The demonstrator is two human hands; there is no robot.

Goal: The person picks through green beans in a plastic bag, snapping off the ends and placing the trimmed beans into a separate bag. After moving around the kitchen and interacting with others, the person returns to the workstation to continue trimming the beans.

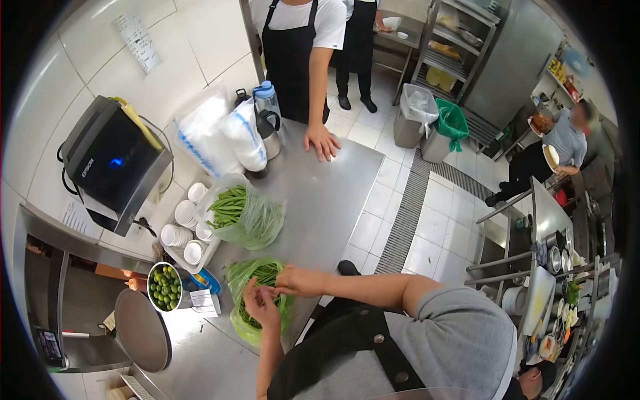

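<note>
A green plastic bag (241,328) full of green beans (267,270) lies open on the steel table, close to my body. Over its mouth, my left hand (261,305) has its fingers bent in a pinch. My right hand (299,281) is closed, its fingertips meeting those of the left. Whatever is between the fingers is too small to make out. Just beyond stands a clear plastic bag (261,217) with more green beans (229,207) in it, upright and open at the top.
Foam cups (177,235) in a tray, a bucket of green limes (165,287) and a round brown tray (143,330) are on the left. An Epson printer (113,163) hangs above. Across the steel table (327,193), a person's hand (321,141) rests on the top. Trash bins (445,127) stand beyond.
</note>
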